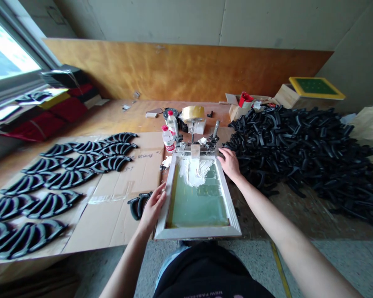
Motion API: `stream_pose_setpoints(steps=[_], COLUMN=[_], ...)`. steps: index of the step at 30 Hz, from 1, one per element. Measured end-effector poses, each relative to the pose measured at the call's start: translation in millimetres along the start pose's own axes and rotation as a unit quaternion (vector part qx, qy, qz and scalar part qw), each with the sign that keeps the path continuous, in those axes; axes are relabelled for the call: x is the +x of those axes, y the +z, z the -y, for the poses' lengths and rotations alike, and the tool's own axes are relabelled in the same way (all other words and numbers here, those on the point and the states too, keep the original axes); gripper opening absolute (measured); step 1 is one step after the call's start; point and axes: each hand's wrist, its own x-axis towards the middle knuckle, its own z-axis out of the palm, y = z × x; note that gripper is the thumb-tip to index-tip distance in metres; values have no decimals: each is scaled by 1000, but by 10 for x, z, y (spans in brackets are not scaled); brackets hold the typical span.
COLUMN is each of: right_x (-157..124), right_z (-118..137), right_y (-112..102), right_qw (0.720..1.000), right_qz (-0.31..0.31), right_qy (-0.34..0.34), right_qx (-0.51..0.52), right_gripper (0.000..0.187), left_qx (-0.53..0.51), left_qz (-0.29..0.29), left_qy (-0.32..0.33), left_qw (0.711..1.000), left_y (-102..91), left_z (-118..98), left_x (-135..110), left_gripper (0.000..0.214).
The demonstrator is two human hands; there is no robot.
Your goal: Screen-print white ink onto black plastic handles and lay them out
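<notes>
A silkscreen frame (199, 232) lies flat at the table's front, with white ink (194, 176) smeared over the far part of its green mesh. My left hand (154, 202) is closed at the frame's left rail, thumb on the edge. Just beside that hand are curved black plastic handles (138, 207), partly hidden by it. Near the far right corner, my right hand (230, 164) has bent fingers on the frame's right rail; its fingertips are partly hidden. A metal hinge clamp (195, 147) holds the frame's far end, and a pale scraper (195, 152) rests there.
Rows of black handles (57, 203) lie on cardboard (121, 223) at left. To the right is a big heap of black handles (292, 140). Behind the clamp stand red-capped bottles (168, 138) and a tape roll (192, 112). A yellow-framed screen (317, 87) sits at back right.
</notes>
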Motion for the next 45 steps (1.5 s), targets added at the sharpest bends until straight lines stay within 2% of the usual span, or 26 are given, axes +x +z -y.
stream_pose_setpoints(steps=[2, 4, 6, 8, 10, 12, 15, 17, 19, 21, 23, 24, 26, 28, 29, 33, 35, 37, 40, 42, 43, 45], right_x=[184, 306, 336, 261, 108, -58, -180, -167, -156, -212, -325, -376, -402, -283, -172, 390, 602, 698, 581, 347, 201, -97], right_z=[213, 455, 626, 691, 676, 629, 582, 584, 595, 594, 574, 563, 556, 591, 624, 725, 641, 430, 9, -193, -240, -219], right_y=[140, 338, 511, 595, 566, 443, 216, 137, 145, 202, 249, 255, 238, 215, 212, 185, 98, -29, -146, -89, -19, 158], right_qw=[997, 989, 978, 967, 957, 939, 897, 886, 905, 929, 935, 930, 923, 931, 940, 977, 987, 995, 997, 990, 988, 987], right_qz=[5, 59, 127, 174, 194, 213, 266, 294, 275, 222, 186, 186, 202, 208, 205, 159, 121, 73, 16, 38, 70, 146], right_qy=[-79, -129, -150, -166, -201, -263, -352, -357, -322, -293, -300, -313, -321, -289, -262, -144, -103, -61, 69, 137, 136, 54], right_qx=[-15, -36, -63, -81, -79, -51, 11, 36, 39, 35, 40, 49, 69, 76, 73, 2, -25, -20, -6, 0, 9, 33], right_gripper=[57, 59, 37, 15, 5, 7, 11, 11, 11, 12, 18, 19, 16, 14, 20, 59, 64, 58, 39, 26, 22, 22], left_qx=[-2, 9, 26, 34, 33, 28, 18, 12, 14, 21, 26, 24, 16, 4, -4, -40, -48, -63, -127, -170, -186, -213], left_qz=[13, 10, 6, 15, 20, 19, 18, 17, 11, 7, 6, 6, 7, 11, 16, 39, 42, 33, 1, 0, 6, 2], left_qy=[-22, -33, -35, -34, -32, -31, -25, -22, -23, -28, -36, -40, -44, -51, -55, -53, -43, -14, 79, 121, 126, 122], left_qw=[1000, 999, 999, 999, 999, 999, 999, 1000, 1000, 999, 999, 999, 999, 999, 998, 997, 997, 997, 989, 978, 975, 969], left_y=[44, 84, 101, 95, 84, 78, 85, 88, 85, 78, 74, 75, 78, 75, 66, -20, -65, -75, -7, 69, 108, 192], left_z=[274, 471, 584, 638, 665, 685, 707, 704, 682, 643, 595, 568, 498, 393, 322, -68, -293, -518, -865, -1082, -1168, -1246], left_x=[76, 164, 232, 266, 276, 276, 276, 274, 266, 251, 232, 222, 198, 163, 140, 36, 22, 65, 229, 362, 419, 490], left_gripper=[85, 86, 82, 78, 74, 72, 72, 71, 70, 70, 71, 71, 71, 73, 74, 76, 69, 63, 61, 56, 54, 50])
